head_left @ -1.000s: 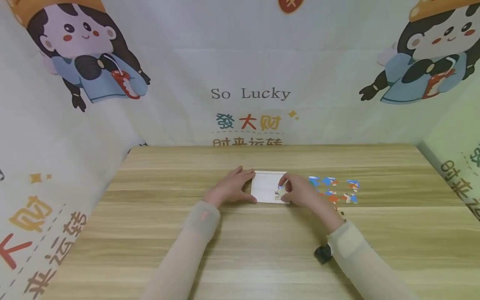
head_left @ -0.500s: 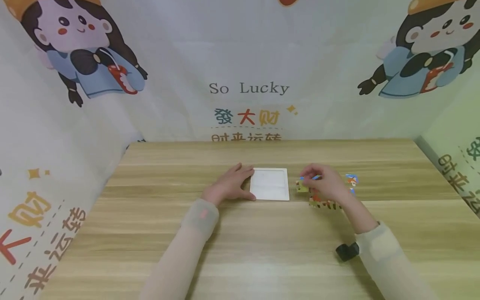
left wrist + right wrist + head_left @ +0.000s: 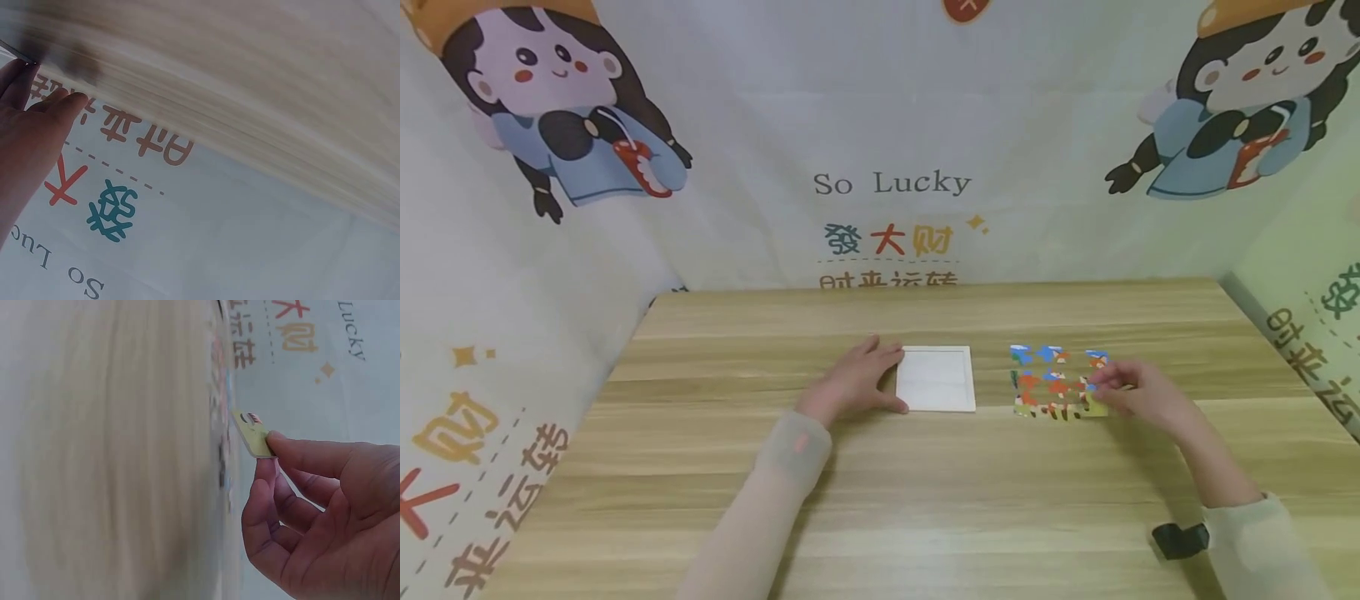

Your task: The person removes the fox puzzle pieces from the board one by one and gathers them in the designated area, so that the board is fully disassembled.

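Observation:
A white shallow puzzle tray (image 3: 934,379) with a raised rim lies flat on the table. My left hand (image 3: 853,379) rests at its left edge, fingers by the upper corner and thumb by the lower one. In the left wrist view, the left hand's fingers (image 3: 47,103) are extended. My right hand (image 3: 1138,400) pinches a yellow-green puzzle piece (image 3: 255,434) between thumb and fingers, tilted in the right wrist view. This hand is at the right end of a group of colourful puzzle pieces (image 3: 1057,387), partly covering them.
A wooden table (image 3: 880,492) carries everything, with bare wood between tray and pieces. Behind it hangs a printed white cloth (image 3: 745,167). A black device (image 3: 1180,541) is at the right sleeve's cuff.
My right hand has carried a puzzle piece rightward from over the tray, past the group's left side, to its right end. My left hand has stayed at the tray's edge.

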`<state>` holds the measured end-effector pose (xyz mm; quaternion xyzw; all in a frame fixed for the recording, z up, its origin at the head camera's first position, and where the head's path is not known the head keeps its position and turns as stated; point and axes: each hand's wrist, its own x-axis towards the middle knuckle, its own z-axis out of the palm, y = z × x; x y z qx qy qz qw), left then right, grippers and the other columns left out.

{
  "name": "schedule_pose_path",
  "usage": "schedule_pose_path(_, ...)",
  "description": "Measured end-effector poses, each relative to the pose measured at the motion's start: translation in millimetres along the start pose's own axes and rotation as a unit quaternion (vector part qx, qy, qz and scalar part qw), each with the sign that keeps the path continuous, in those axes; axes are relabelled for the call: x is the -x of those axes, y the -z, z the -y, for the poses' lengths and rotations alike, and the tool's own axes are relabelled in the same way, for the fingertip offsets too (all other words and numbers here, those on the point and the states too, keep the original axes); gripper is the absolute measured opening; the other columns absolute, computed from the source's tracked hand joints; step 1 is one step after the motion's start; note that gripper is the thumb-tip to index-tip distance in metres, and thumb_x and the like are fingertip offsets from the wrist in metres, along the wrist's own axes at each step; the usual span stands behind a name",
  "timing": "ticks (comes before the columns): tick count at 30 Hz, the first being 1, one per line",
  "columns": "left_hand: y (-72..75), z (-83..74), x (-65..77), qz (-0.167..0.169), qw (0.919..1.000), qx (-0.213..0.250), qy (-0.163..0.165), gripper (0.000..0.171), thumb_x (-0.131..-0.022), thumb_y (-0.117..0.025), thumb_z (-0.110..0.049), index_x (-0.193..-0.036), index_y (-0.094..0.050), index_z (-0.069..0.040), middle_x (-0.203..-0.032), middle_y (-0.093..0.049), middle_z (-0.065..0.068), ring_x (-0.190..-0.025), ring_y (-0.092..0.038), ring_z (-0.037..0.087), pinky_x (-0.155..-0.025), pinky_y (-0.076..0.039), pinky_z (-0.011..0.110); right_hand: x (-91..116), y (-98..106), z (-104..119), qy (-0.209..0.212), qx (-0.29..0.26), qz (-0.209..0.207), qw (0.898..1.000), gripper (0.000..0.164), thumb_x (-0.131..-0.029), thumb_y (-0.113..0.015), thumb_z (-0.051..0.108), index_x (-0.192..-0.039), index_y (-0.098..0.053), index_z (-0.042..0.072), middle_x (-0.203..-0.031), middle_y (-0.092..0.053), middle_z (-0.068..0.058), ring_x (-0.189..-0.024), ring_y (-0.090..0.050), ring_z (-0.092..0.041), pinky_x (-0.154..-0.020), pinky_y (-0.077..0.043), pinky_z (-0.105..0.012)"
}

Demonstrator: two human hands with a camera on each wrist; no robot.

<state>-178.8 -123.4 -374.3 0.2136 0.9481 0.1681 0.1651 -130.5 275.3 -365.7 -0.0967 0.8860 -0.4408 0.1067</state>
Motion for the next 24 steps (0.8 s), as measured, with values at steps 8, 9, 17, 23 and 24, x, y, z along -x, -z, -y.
schedule_pose_path(8,-5.1,-1.8,5.9,-0.001,0.9996,-0.029,-0.007,0.091,-0.083,-0.078,-0.048,-0.156,-0.035,-0.015,-0.166,-0.026,-0.002,-0.157,-0.008,0.031,-0.127,-0.016,0.051,13.5,-2.9,-12.7,-0.032,0.039,-0.009,0.999,0.018,-0.091,-0.065,0.001,-0.104,-0.064,-0.011,-0.083,-0.062,-0.004,-0.063,-0.052,-0.004,-0.054,-0.049,-0.021)
schedule_pose_path(9,-5.7,-2.1,7.4,0.0,0.9993,-0.037,-0.007,0.091,-0.083,-0.078,-0.049,-0.156,-0.035,-0.015,-0.166,-0.027,-0.002,-0.157,-0.009,0.031,-0.127,-0.016,0.051,14.7,-4.8,-13.4,-0.038,0.047,-0.01,0.998,0.018,-0.091,-0.065,0.002,-0.104,-0.064,-0.01,-0.084,-0.063,-0.005,-0.064,-0.052,-0.005,-0.054,-0.049,-0.021)
schedule_pose_path(17,-8.0,-10.9,19.1,0.009,0.9961,-0.087,-0.013,0.092,-0.083,-0.075,-0.052,-0.155,-0.036,-0.01,-0.165,-0.03,0.003,-0.156,-0.012,0.032,-0.128,-0.012,0.048,15.6,-11.8,-6.8,-0.069,0.097,-0.022,0.993,0.012,-0.091,-0.066,0.002,-0.099,-0.063,-0.006,-0.083,-0.06,-0.006,-0.066,-0.054,-0.011,-0.054,-0.048,-0.02)
schedule_pose_path(23,-10.8,-15.3,24.7,-0.001,0.9958,-0.088,-0.027,0.088,-0.087,-0.071,-0.053,-0.154,-0.037,-0.007,-0.166,-0.026,0.009,-0.156,-0.014,0.034,-0.128,-0.012,0.049,16.6,-8.4,-3.9,-0.068,0.127,-0.026,0.989,0.014,-0.091,-0.066,0.007,-0.099,-0.064,-0.004,-0.084,-0.061,-0.007,-0.07,-0.056,-0.015,-0.056,-0.046,-0.023)
schedule_pose_path(24,-10.0,-15.4,25.7,-0.011,0.9965,-0.078,-0.029,0.085,-0.088,-0.07,-0.051,-0.154,-0.038,-0.007,-0.166,-0.024,0.01,-0.156,-0.013,0.034,-0.128,-0.011,0.05,17.5,-5.9,-3.9,-0.069,0.129,-0.03,0.989,0.017,-0.093,-0.065,0.01,-0.102,-0.064,-0.004,-0.086,-0.062,-0.009,-0.073,-0.057,-0.017,-0.057,-0.046,-0.024)
